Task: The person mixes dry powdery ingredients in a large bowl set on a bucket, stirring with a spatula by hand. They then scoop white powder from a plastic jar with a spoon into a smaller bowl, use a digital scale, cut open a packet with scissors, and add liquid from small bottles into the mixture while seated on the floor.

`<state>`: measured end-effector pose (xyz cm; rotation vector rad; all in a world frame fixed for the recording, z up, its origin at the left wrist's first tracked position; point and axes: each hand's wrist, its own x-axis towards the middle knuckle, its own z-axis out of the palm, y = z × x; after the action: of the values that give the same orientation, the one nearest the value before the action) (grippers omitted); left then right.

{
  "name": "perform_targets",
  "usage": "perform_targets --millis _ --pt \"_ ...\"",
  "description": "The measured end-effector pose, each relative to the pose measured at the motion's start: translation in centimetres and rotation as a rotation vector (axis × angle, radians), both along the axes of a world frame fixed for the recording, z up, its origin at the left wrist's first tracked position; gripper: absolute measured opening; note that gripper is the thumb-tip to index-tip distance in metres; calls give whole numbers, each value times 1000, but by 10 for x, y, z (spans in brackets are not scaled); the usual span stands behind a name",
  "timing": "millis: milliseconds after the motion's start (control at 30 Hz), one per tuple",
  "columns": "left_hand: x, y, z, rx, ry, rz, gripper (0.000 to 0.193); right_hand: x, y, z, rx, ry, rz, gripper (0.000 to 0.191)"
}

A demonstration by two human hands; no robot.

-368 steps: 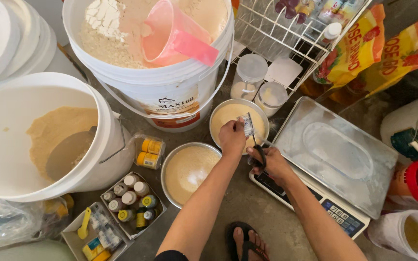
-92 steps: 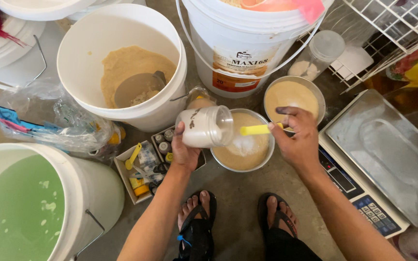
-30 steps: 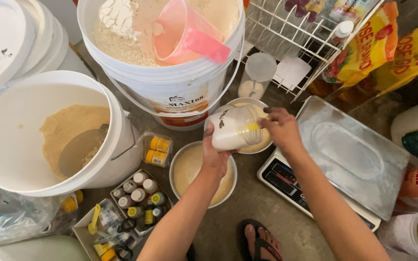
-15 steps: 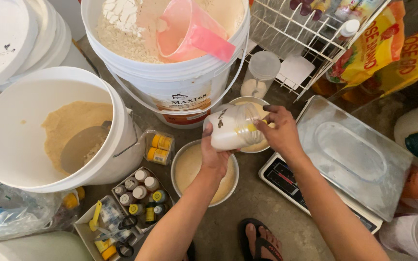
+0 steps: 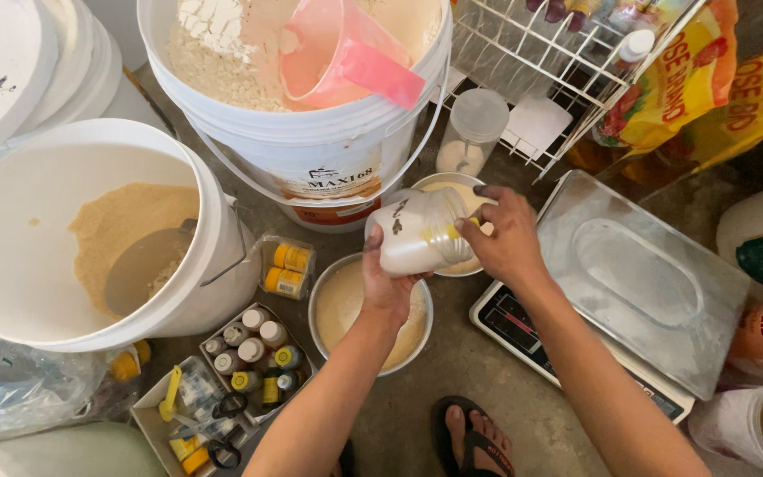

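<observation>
Barely shifted since a moment ago, left hand (image 5: 388, 284) grips the tilted white jar (image 5: 417, 231) while right hand (image 5: 507, 238) pinches a yellow scoop (image 5: 449, 233) inside it.

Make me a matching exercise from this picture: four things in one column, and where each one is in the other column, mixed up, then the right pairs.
Things
1. pink scoop
2. white jar
3. metal pan of batter
4. metal tray

Places
A. on the scale at the right
B. on the floor under the left forearm
C. in the big bucket of white powder
D. held tilted in the left hand, the right hand at its mouth

Pairs: 1-C, 2-D, 3-B, 4-A
</observation>
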<state>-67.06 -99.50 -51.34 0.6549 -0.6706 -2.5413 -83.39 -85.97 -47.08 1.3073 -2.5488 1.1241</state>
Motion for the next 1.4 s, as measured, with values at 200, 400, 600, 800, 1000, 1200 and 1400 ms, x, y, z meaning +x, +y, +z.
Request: perform_targets --millis 200,400,600,800,1000,1200,1400 --pt "15 -17 -2 19 -111 128 73 -33 29 7 -126 -353 -193 23" --pt "10 -8 1 16 -125 90 70 -8 17 16 -64 76 -41 22" --pt "7 1 -2 -18 42 -15 72 -1 -1 -4 -107 -385 -1 24" --pt "27 -26 -12 47 -170 160 75 -33 38 4 -43 -231 -232 24" --pt "25 -19 6 70 -84 96 71 4 19 29 -71 -380 1 26" --pt "21 1 48 234 136 -30 76 10 -7 32 -367 -1104 260 56" --pt "4 2 80 299 108 -137 80 17 -38 4 -661 -1445 376 71"
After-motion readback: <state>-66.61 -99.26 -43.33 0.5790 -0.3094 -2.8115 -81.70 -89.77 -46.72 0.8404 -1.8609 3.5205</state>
